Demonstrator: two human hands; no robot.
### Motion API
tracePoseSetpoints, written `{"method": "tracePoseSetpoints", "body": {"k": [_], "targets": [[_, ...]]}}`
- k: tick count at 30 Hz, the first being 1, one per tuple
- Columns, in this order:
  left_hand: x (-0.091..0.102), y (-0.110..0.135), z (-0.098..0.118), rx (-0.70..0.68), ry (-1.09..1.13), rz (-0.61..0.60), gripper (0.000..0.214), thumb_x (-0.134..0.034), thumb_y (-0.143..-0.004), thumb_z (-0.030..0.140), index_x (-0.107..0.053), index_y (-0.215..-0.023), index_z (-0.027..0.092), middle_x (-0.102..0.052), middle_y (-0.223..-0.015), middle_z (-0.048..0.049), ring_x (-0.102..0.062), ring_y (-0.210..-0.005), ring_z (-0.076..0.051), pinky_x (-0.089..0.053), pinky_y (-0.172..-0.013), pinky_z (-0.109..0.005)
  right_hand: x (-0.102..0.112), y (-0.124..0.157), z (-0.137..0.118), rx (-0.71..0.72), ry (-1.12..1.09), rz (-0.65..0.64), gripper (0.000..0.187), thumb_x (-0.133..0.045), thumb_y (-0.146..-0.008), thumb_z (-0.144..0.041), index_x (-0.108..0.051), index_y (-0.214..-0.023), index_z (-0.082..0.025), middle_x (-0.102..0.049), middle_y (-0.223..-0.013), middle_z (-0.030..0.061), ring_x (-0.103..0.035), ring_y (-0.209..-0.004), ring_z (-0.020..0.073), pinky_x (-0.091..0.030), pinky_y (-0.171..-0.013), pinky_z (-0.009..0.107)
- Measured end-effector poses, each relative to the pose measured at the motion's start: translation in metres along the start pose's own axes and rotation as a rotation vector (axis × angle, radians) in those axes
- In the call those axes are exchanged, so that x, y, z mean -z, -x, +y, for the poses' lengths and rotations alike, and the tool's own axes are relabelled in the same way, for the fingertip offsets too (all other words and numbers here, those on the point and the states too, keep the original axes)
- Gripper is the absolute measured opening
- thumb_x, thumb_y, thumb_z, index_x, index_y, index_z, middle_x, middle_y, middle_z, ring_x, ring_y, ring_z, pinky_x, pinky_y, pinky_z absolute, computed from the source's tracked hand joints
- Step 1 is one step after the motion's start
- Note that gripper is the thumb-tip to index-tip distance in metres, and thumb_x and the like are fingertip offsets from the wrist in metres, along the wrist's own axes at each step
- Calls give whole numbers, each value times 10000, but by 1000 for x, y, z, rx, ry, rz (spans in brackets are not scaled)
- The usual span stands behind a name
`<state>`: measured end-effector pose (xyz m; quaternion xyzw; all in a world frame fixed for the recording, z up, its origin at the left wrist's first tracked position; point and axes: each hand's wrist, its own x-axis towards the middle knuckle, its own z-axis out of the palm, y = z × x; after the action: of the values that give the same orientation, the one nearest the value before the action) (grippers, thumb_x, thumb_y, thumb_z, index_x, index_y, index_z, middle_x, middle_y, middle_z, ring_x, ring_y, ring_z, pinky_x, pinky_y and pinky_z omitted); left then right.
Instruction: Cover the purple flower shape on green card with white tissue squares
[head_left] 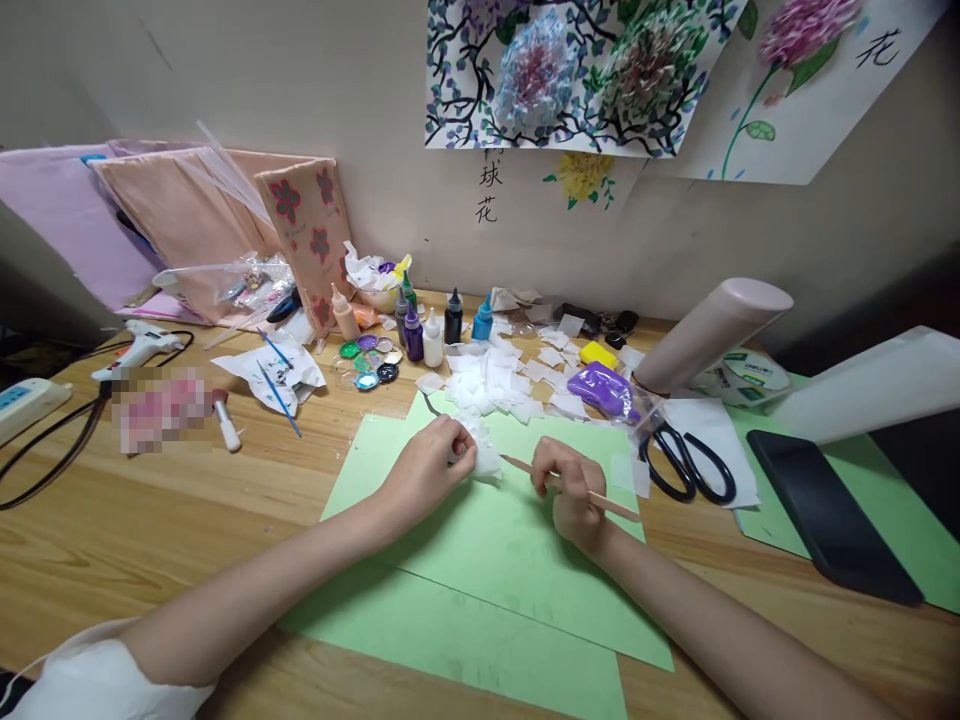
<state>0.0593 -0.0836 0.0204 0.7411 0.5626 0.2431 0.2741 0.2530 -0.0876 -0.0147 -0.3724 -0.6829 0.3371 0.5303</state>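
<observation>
My right hand (574,490) is closed around a slim wooden pencil (615,506), its dark point aimed left at a small white paper square (487,463). My left hand (427,462) has thumb and fingers pinched together at the edge of that square. Part of the pinch is hidden, and a thin dark curved strip (430,403) shows behind the hand. Both hands are over light green paper sheets (510,560) that overlap on the table. Just beyond my fingers lies a heap of white paper squares (484,378).
Paint bottles (454,318) stand at the back, beside opened paint lids (367,358). Black-handled scissors (686,465), a purple packet (604,388) and a dark phone (832,515) lie right. Left are blue brushes (279,400) and a glue gun (139,350). Flower pictures (577,75) hang on the wall.
</observation>
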Motion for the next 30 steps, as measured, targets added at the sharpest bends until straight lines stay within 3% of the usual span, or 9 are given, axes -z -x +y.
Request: {"method": "tracePoseSetpoints", "body": {"k": [5, 9, 16, 23, 26, 30], "targets": [[0, 0, -1, -1, -35, -11, 84, -493, -828, 194, -548, -768, 175, -568, -793, -21, -522, -712, -149, -393, -645, -270, 2, 3, -2, 192, 20, -34, 560, -253, -958, -494, -485, -519, -235, -442, -454, 14, -416, -473, 160, -308, -485, 310], [0, -1, -1, -6, -53, 4, 85, -499, -837, 194, -553, -776, 173, -572, -806, -24, -522, -723, -152, -392, -649, -272, 2, 2, 0, 298, 71, -134, 518, -226, -974, -436, -486, -570, -242, -459, -482, 14, -418, -478, 164, -314, -487, 311], [1, -1, 0, -14, -72, 18, 70, -525, -833, 181, -567, -778, 174, -569, -799, -20, -535, -725, -152, -391, -644, -260, -2, -6, -3, 221, 174, -305, 399, -232, -996, -324, -479, -697, -230, -499, -613, 12, -465, -584, 160, -374, -576, 300], [2, 2, -1, -43, -149, 14, 69, -512, -859, 206, -560, -815, 184, -591, -812, -8, -547, -708, -138, -377, -610, -245, -3, -7, 1, 181, 203, -339, 389, -222, -1010, -344, -466, -734, -220, -480, -641, 4, -464, -617, 152, -375, -608, 286], [-1, 9, -1, -122, -179, 49, 78, -503, -872, 227, -547, -822, 185, -602, -777, 4, -546, -660, -123, -366, -582, -234, -3, -8, 2, 165, 204, -345, 394, -225, -1013, -353, -468, -734, -216, -478, -643, 1, -462, -623, 148, -373, -612, 281], [-13, 21, -5, -416, -241, 57, 206, -429, -900, 231, -523, -724, 178, -579, -622, 15, -510, -532, -109, -331, -517, -243, -5, -10, 1, 98, 191, -350, 411, -238, -1010, -374, -464, -707, -212, -474, -637, 0, -462, -622, 146, -372, -614, 282]]}}
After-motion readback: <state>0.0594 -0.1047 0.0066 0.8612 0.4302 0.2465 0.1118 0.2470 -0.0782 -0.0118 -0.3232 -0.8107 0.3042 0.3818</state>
